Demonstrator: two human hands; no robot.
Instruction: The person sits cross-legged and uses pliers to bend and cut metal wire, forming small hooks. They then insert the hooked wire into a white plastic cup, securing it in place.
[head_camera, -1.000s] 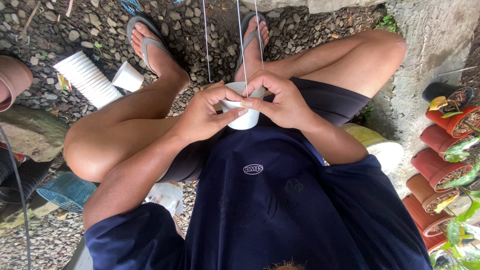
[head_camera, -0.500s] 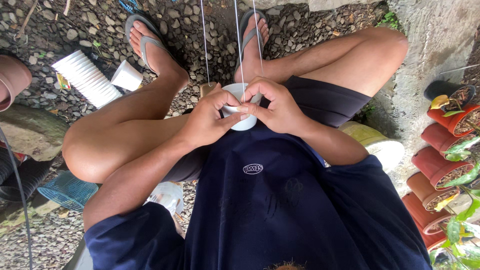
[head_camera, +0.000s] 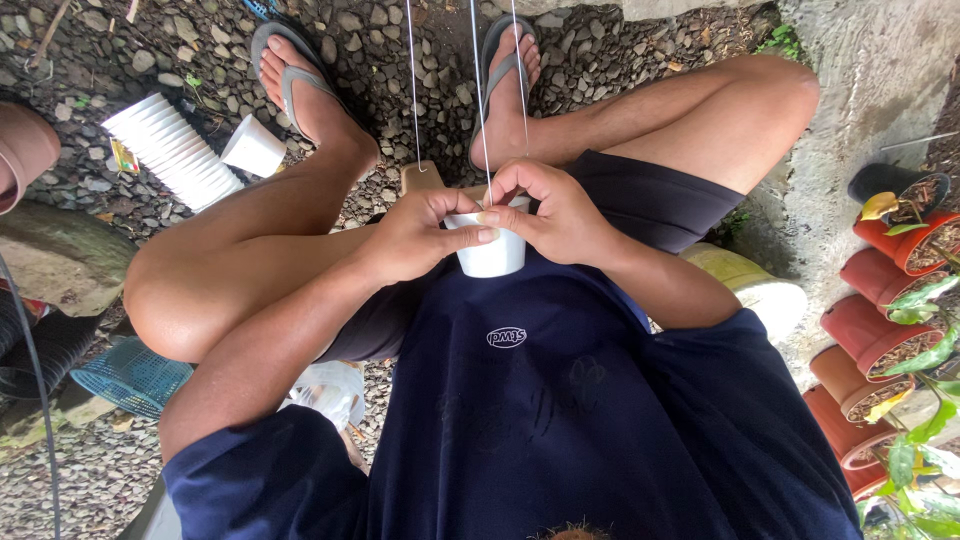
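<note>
Hands: left hand (head_camera: 420, 235) and right hand (head_camera: 555, 215) both closed around white cup (head_camera: 490, 250), fingertips pinched at its rim | cup: held over lap, thin strings (head_camera: 478, 90) rising from rim | risk: thin cup could crush or a string slip free if the pinch tightens or tugs | nearby: cup stack (head_camera: 175, 150) on gravel ground (head_camera: 90, 40)

Rim and inside of white cup (head_camera: 490, 250) mostly hidden behind left hand (head_camera: 420, 235) and right hand (head_camera: 555, 215). Thin strings (head_camera: 478, 90) cut off at top edge; attachment to cup too fine to tell. Small wooden piece (head_camera: 422, 177) half hidden behind left hand. Blue basket (head_camera: 130, 375) partly covered by thigh. Red pots (head_camera: 880, 330) cut off at right edge. Brown rounded object (head_camera: 22, 150) cut off at left edge.
</note>
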